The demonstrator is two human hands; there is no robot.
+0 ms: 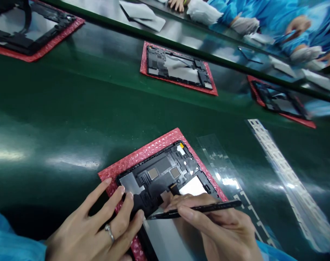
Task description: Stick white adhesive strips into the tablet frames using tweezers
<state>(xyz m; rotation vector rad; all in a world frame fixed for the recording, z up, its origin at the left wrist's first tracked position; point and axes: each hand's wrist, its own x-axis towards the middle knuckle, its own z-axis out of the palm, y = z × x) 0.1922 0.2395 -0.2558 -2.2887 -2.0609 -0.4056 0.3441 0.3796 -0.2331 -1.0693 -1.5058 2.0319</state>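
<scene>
An opened tablet lies at a slant before me, its dark inner frame and silvery metal squares facing up. Beneath it is a sheet of pink bubble wrap. My left hand, with a ring on one finger, rests with fingers spread on the tablet's left edge and the wrap. Black tweezers are pinched in my right hand, their tip pointing left, low over the inside of the tablet near my left fingertips. Whether the tip grips anything is too small to tell. My right fingers hide part of the tablet's middle.
On the green work surface, clear plastic strips and a long strip with pale pieces lie to the right. Further tablets on pink wrap sit beyond, beside a dark rail. Co-workers in blue sleeves are across.
</scene>
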